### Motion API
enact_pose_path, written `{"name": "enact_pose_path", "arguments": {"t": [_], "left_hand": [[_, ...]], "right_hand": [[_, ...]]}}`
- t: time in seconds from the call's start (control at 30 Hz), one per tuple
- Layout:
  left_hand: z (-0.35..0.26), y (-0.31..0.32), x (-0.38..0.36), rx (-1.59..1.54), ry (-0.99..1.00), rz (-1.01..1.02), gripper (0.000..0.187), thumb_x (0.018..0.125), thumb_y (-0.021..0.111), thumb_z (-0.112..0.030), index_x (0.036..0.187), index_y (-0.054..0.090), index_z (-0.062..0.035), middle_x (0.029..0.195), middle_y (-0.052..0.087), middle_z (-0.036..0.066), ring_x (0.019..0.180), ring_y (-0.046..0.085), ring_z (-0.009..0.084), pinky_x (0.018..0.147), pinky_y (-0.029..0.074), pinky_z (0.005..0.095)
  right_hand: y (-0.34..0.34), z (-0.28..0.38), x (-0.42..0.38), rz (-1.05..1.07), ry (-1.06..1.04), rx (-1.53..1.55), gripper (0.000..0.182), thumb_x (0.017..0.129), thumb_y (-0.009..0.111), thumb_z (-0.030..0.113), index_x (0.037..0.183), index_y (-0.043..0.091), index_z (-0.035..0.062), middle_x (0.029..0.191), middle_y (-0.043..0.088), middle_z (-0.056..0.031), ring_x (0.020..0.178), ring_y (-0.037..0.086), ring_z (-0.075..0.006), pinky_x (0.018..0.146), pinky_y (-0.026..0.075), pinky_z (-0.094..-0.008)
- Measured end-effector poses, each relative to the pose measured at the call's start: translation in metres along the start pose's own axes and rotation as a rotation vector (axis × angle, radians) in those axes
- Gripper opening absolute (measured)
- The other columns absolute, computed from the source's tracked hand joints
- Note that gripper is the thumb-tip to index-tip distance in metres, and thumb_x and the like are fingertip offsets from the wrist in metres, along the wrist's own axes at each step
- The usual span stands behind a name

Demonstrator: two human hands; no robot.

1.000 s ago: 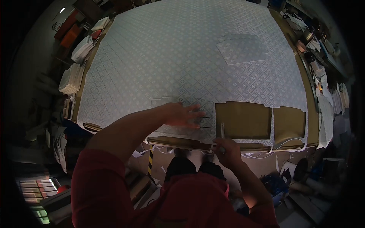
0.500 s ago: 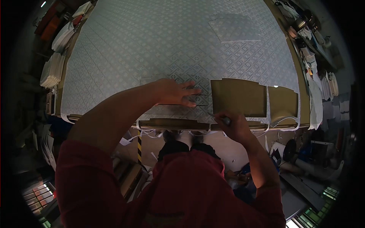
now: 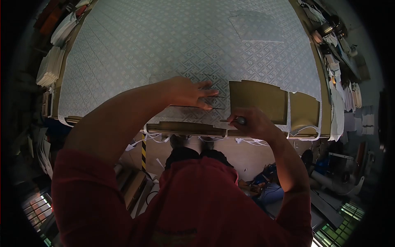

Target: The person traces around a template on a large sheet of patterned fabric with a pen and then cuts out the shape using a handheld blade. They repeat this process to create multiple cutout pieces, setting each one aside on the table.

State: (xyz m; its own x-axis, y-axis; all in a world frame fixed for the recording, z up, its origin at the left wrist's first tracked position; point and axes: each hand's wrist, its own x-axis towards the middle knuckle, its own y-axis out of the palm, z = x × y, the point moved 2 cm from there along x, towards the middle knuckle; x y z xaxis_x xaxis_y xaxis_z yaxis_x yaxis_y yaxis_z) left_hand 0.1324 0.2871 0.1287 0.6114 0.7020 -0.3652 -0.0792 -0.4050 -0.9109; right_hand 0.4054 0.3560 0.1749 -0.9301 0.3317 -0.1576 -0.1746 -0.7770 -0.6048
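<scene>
Pale patterned fabric (image 3: 135,53) covers the large table. Flat on it near the front edge, with fingers spread, lies my left hand (image 3: 191,94), pressing on what looks like a clear template with dark lines (image 3: 179,106). To its right, my right hand (image 3: 251,121) is closed around a small tool with a dark rounded handle (image 3: 240,120); its thin tip points left at the fabric. Beside that hand, a cut-out opening (image 3: 259,101) shows the brown tabletop. Whether the tip touches the fabric is unclear.
A second opening (image 3: 304,109) lies farther right. Another clear template (image 3: 257,26) rests on the fabric toward the back. Stacks of folded cloth (image 3: 51,66) line the left side, and papers (image 3: 336,103) hang on the right. Thin fabric strips (image 3: 154,136) dangle at the front edge.
My right hand has moved slightly up, and the tool now points more to the left. My left hand stays spread on the fabric. The whole view has shifted a little.
</scene>
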Motion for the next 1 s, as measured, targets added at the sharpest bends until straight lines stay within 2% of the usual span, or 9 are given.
{"name": "enact_pose_path", "arguments": {"t": [0.17,0.23,0.37,0.4,0.43,0.67,0.77,0.83,1.0], "left_hand": [[0.001,0.003,0.0,0.152,0.063,-0.001,0.07,0.103,0.038,-0.068,0.165,0.022,-0.0412,0.173,0.017,0.016,0.105,0.073,0.0386,0.093,0.058,0.0478],[0.003,0.003,0.001,-0.091,-0.052,0.009,0.075,0.101,0.038,-0.072,0.166,0.021,-0.0394,0.174,0.018,0.016,0.104,0.073,0.0394,0.093,0.058,0.0484],[0.0,-0.001,-0.001,-0.132,-0.083,0.009,0.075,0.101,0.039,-0.072,0.166,0.021,-0.0396,0.174,0.018,0.014,0.103,0.073,0.0395,0.094,0.058,0.0483],[-0.005,-0.007,0.0,-0.178,-0.08,0.073,0.074,0.092,0.056,-0.037,0.16,0.029,-0.0439,0.175,0.014,0.006,0.131,0.048,0.0362,0.106,0.051,0.0535],[-0.006,-0.009,0.001,-0.223,-0.08,0.135,0.092,0.083,0.072,-0.002,0.155,0.036,-0.0482,0.176,0.01,-0.003,0.159,0.022,0.0328,0.118,0.045,0.0587],[-0.012,-0.031,0.005,-0.039,0.002,0.279,0.091,0.081,0.076,-0.002,0.153,0.041,-0.0443,0.176,0.01,-0.004,0.161,0.015,0.0318,0.118,0.044,0.0582],[-0.004,-0.02,0.01,-0.163,-0.138,0.389,0.093,0.079,0.079,-0.002,0.154,0.041,-0.0419,0.176,0.008,-0.005,0.162,0.014,0.0318,0.118,0.044,0.0579],[-0.005,-0.023,0.005,0.011,0.059,0.324,0.082,0.088,0.074,-0.009,0.153,0.041,-0.0458,0.177,0.006,-0.005,0.162,0.013,0.0322,0.118,0.045,0.0554],[-0.002,-0.019,0.009,-0.113,-0.029,0.273,0.061,0.1,0.06,-0.022,0.15,0.042,-0.0523,0.176,0.007,-0.002,0.159,0.024,0.0359,0.107,0.054,0.0511]], "right_hand": [[0.0,-0.001,0.001,0.002,-0.042,-0.04,0.013,0.086,0.078,0.002,0.097,0.072,0.0048,0.091,0.078,-0.0094,0.084,0.077,-0.0248,0.074,0.059,-0.0349],[0.002,-0.006,0.001,0.002,-0.061,-0.049,0.014,0.086,0.078,0.002,0.098,0.072,0.0052,0.09,0.078,-0.0093,0.085,0.077,-0.0249,0.074,0.059,-0.0351],[0.005,-0.011,0.0,0.013,-0.079,-0.065,0.014,0.086,0.077,0.0,0.099,0.072,0.0054,0.093,0.078,-0.0094,0.087,0.078,-0.0248,0.074,0.06,-0.0348],[0.008,-0.016,-0.002,0.014,-0.082,-0.06,0.014,0.086,0.077,0.0,0.099,0.072,0.0054,0.093,0.078,-0.0094,0.087,0.078,-0.0248,0.074,0.06,-0.0348],[0.011,-0.025,-0.006,-0.033,-0.116,0.031,0.013,0.086,0.077,0.002,0.098,0.071,0.0061,0.092,0.077,-0.0099,0.085,0.077,-0.0271,0.074,0.06,-0.0362],[0.068,-0.013,0.025,-0.103,-0.174,0.215,0.014,0.088,0.076,0.0,0.1,0.07,0.0053,0.096,0.076,-0.0096,0.088,0.076,-0.0258,0.079,0.06,-0.0357],[0.119,0.019,0.075,-0.146,-0.283,0.231,0.015,0.086,0.074,0.004,0.099,0.069,0.0076,0.09,0.073,-0.013,0.085,0.073,-0.0339,0.076,0.057,-0.0416],[0.157,0.04,0.11,-0.148,-0.318,0.261,0.014,0.087,0.073,0.007,0.1,0.069,0.0079,0.09,0.073,-0.0138,0.085,0.072,-0.0353,0.076,0.057,-0.0437],[0.18,0.068,0.135,-0.16,-0.254,0.193,0.018,0.088,0.075,0.015,0.104,0.069,0.0084,0.092,0.074,-0.0147,0.087,0.072,-0.0368,0.078,0.056,-0.0482]]}}
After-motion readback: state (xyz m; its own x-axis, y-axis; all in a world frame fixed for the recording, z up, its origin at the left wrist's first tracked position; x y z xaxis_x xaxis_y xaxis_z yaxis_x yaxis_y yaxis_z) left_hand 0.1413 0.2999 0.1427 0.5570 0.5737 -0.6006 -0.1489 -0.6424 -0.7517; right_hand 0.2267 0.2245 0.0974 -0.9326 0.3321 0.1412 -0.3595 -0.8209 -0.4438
